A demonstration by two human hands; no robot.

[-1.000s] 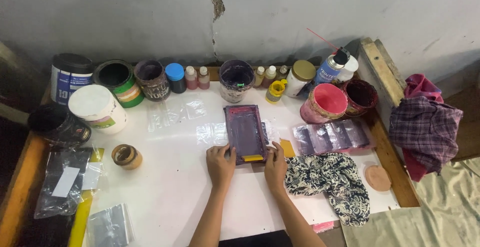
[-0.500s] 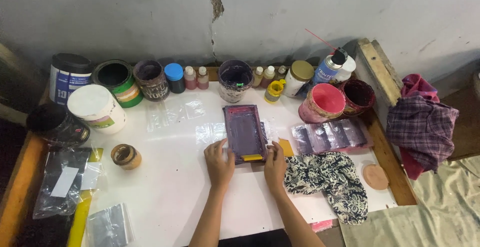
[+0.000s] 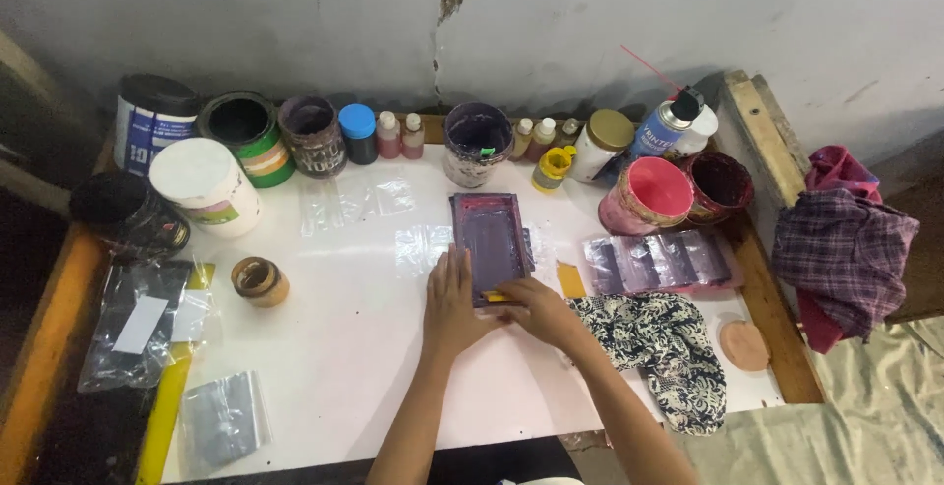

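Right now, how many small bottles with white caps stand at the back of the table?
4, maybe more hidden: two reddish bottles beside the blue-capped jar, and two pale bottles just right of the dark purple pot.

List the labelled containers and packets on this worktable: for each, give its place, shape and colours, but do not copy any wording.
Blue-and-white tin: back left corner, cylindrical, dark lid.
White tub: in front of that tin, round, with a pale label.
Green-banded can: back row, open, dark inside.
Spray can: back right, blue label, black cap.
Clear bag: left edge, flat, white slip inside.
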